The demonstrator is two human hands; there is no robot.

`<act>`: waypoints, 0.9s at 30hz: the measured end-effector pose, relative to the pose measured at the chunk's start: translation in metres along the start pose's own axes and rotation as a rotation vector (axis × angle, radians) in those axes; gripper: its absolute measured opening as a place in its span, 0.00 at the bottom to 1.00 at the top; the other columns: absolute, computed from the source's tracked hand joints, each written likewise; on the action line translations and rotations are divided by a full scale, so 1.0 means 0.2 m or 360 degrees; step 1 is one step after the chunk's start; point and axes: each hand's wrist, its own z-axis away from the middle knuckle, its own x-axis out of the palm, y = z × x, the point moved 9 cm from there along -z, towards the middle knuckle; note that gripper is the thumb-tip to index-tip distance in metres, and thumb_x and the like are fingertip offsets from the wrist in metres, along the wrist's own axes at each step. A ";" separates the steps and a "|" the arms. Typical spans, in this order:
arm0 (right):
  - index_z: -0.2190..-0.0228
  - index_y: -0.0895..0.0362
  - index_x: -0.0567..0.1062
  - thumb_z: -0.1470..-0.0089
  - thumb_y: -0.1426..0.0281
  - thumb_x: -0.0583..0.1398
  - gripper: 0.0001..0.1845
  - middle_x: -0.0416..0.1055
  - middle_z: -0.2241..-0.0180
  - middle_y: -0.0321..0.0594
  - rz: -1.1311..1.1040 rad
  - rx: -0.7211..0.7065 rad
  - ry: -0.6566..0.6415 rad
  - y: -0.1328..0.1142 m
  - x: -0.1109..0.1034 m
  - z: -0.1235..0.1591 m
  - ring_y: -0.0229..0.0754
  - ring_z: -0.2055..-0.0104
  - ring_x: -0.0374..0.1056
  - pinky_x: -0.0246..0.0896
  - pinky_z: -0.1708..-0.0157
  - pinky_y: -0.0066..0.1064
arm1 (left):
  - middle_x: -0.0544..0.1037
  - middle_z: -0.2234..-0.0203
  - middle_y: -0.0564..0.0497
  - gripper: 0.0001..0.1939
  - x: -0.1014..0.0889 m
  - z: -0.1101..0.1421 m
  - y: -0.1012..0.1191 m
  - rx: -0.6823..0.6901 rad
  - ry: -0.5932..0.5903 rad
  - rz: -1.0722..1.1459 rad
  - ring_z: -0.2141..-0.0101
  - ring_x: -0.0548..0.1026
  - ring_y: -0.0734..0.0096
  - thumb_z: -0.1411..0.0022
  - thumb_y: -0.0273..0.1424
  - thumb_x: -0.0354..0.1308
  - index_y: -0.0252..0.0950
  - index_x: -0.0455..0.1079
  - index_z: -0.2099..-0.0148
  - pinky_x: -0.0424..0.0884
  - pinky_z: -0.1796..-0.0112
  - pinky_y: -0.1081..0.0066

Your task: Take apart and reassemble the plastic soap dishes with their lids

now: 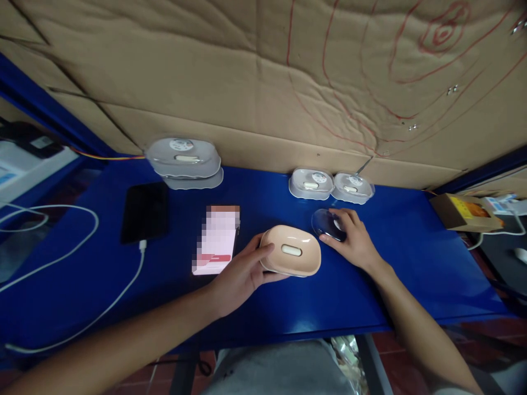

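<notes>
My left hand (247,266) grips a peach oval dish (290,244) by its left end, thumb over the rim and fingers beneath. A small white bar sits in a slot in the middle of the dish, which is tilted toward me above the blue table. To its right, my right hand (352,241) is closed around the right edge of a clear oval lid (325,224). That lid is low over the table or resting on it; I cannot tell which. A round label on it is partly covered by my fingers.
Clear-covered oval boxes stand along the cardboard wall: a stack (185,159) at left and two boxes (312,184) near the middle. A lit phone (218,238) and a black device (145,213) with a white cable (123,299) lie left. An open carton (465,213) is right.
</notes>
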 end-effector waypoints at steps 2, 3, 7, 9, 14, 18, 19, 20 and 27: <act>0.35 0.50 0.66 0.38 0.41 0.62 0.39 0.68 0.41 0.53 -0.0194 -0.0092 0.0028 -0.08 0.03 0.02 0.61 0.39 0.69 0.69 0.43 0.56 | 0.70 0.32 0.44 0.22 0.01 0.00 -0.01 -0.0019 -0.0035 0.0013 0.32 0.68 0.43 0.31 0.42 0.65 0.44 0.64 0.40 0.75 0.41 0.42; 0.35 0.50 0.65 0.38 0.41 0.61 0.40 0.67 0.41 0.53 -0.0256 -0.0147 0.0016 -0.13 0.05 0.03 0.60 0.38 0.67 0.69 0.42 0.56 | 0.70 0.32 0.44 0.23 0.03 0.00 -0.02 -0.0019 -0.0070 0.0010 0.33 0.69 0.44 0.30 0.43 0.65 0.44 0.63 0.39 0.75 0.41 0.42; 0.31 0.49 0.60 0.42 0.37 0.62 0.49 0.63 0.37 0.55 -0.0342 -0.0299 -0.0080 -0.32 0.12 0.12 0.63 0.34 0.63 0.66 0.38 0.58 | 0.68 0.31 0.43 0.27 0.08 0.02 -0.04 0.0015 -0.0204 0.0003 0.33 0.70 0.46 0.30 0.42 0.66 0.47 0.60 0.35 0.71 0.38 0.44; 0.29 0.49 0.56 0.45 0.35 0.63 0.54 0.60 0.36 0.55 -0.0334 -0.0364 -0.0077 -0.39 0.13 0.16 0.65 0.33 0.62 0.65 0.37 0.60 | 0.68 0.31 0.42 0.27 0.10 0.03 -0.04 0.0054 -0.0248 0.0029 0.33 0.69 0.45 0.30 0.41 0.66 0.47 0.60 0.35 0.67 0.36 0.43; 0.24 0.51 0.40 0.38 0.38 0.59 0.58 0.53 0.32 0.59 -0.0245 -0.0645 -0.0157 -0.51 0.14 0.20 0.67 0.29 0.55 0.62 0.35 0.61 | 0.71 0.35 0.42 0.26 0.11 0.05 -0.04 0.0084 -0.0273 0.0084 0.35 0.70 0.46 0.31 0.41 0.68 0.46 0.63 0.37 0.65 0.37 0.45; 0.23 0.53 0.40 0.35 0.44 0.60 0.55 0.56 0.33 0.59 -0.0169 -0.0814 -0.0140 -0.52 0.13 0.20 0.67 0.29 0.55 0.58 0.33 0.62 | 0.70 0.34 0.43 0.24 0.08 0.03 -0.04 0.0044 -0.0229 0.0068 0.38 0.73 0.48 0.29 0.48 0.64 0.46 0.65 0.38 0.72 0.43 0.50; 0.23 0.53 0.41 0.36 0.44 0.61 0.56 0.58 0.34 0.59 -0.0145 -0.0848 -0.0114 -0.52 0.13 0.20 0.67 0.29 0.56 0.58 0.33 0.62 | 0.70 0.34 0.43 0.25 0.07 0.03 -0.04 0.0041 -0.0223 0.0049 0.38 0.72 0.48 0.29 0.49 0.63 0.46 0.66 0.37 0.72 0.44 0.51; 0.23 0.53 0.42 0.36 0.44 0.62 0.56 0.59 0.34 0.59 -0.0126 -0.0869 -0.0090 -0.53 0.13 0.20 0.67 0.30 0.57 0.58 0.33 0.62 | 0.69 0.33 0.42 0.26 0.07 0.02 -0.04 0.0038 -0.0232 0.0024 0.37 0.72 0.48 0.29 0.50 0.62 0.46 0.66 0.36 0.73 0.44 0.51; 0.24 0.48 0.46 0.40 0.42 0.65 0.57 0.62 0.37 0.56 -0.0116 -0.0898 0.0016 -0.53 0.12 0.22 0.65 0.32 0.61 0.60 0.35 0.60 | 0.71 0.33 0.44 0.37 0.11 0.03 0.04 0.0277 -0.0316 -0.0370 0.34 0.68 0.47 0.41 0.37 0.77 0.46 0.67 0.34 0.68 0.39 0.56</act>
